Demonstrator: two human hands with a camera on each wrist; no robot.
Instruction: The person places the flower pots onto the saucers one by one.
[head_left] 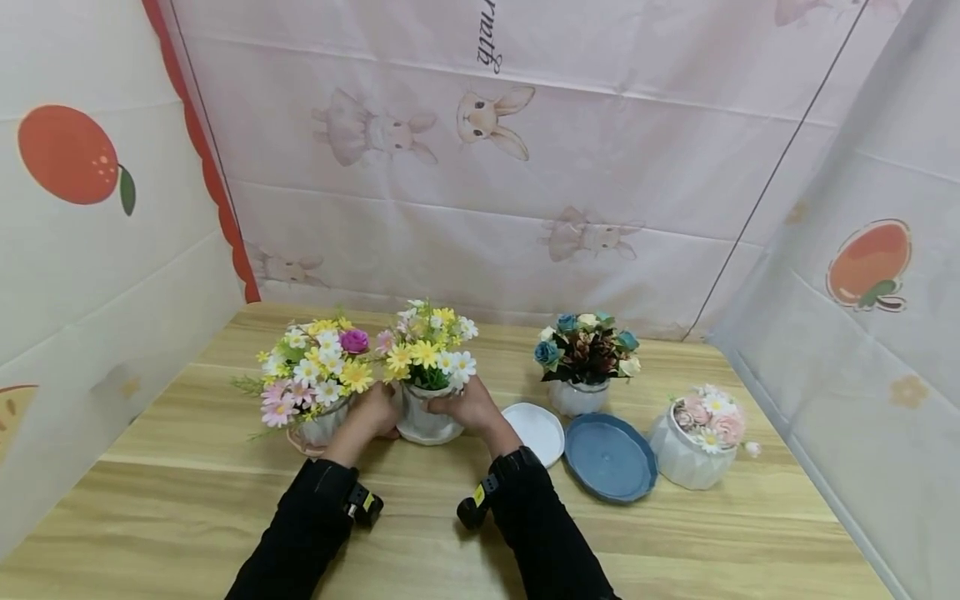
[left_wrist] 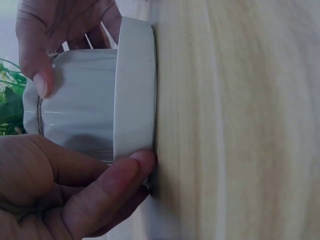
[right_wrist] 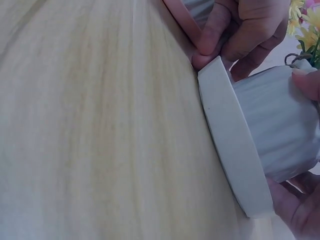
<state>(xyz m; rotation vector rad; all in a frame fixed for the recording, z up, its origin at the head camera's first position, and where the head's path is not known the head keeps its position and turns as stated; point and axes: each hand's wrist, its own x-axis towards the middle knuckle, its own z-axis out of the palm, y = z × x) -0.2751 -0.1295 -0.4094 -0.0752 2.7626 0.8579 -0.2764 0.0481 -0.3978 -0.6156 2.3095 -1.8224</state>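
A white ceramic flowerpot with yellow and white daisies stands upright on a white saucer on the table. My right hand grips the pot from the right, its thumb lying across the front below the twine at the neck. From the other side, my left hand holds the saucer's edge low down, with curled fingertips right at the rim. Just left of it stands another white pot of mixed daisies on a pink saucer.
To the right lie a white plate and a blue-grey plate. Behind them is a pot of blue and cream flowers. Farther right stands a white pot with pink roses. Printed cloth walls border the wooden table.
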